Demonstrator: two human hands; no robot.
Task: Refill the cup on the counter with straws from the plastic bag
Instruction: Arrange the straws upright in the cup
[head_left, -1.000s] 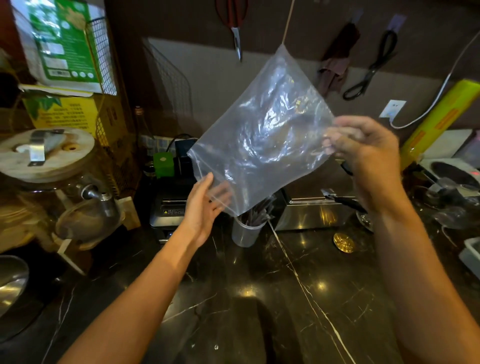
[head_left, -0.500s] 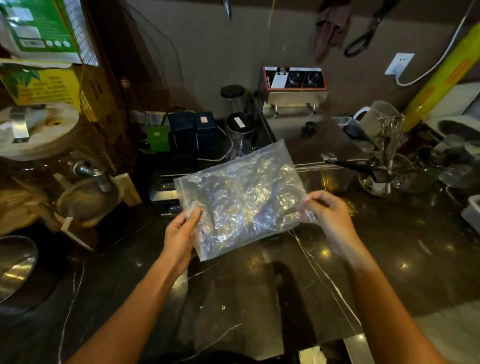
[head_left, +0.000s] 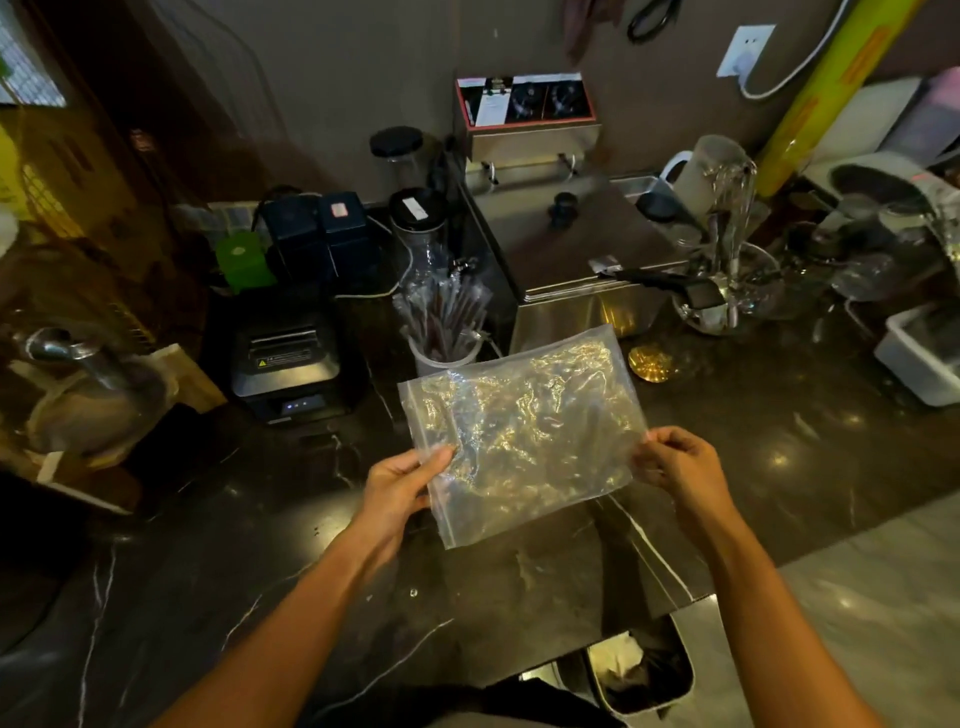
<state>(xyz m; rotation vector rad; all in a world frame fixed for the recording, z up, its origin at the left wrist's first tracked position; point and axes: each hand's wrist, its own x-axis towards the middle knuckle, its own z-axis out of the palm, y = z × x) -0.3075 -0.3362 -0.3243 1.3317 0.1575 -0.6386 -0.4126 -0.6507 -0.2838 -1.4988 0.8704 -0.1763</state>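
Observation:
A clear, crinkled plastic bag is stretched flat between both hands above the dark marble counter; it looks empty. My left hand pinches its left edge near the zip strip. My right hand pinches the right edge. Just behind the bag stands a pale cup with several wrapped dark straws fanning out of it. The bag covers the cup's lower front.
A black receipt printer sits left of the cup, a steel fryer right behind it. A gold lid lies by the fryer. Glassware and a white tub crowd the right. A bin stands below the counter edge.
The bag came down from high in front of the wall to low over the counter, and both hands now hold it flat. The cup with straws has come into view.

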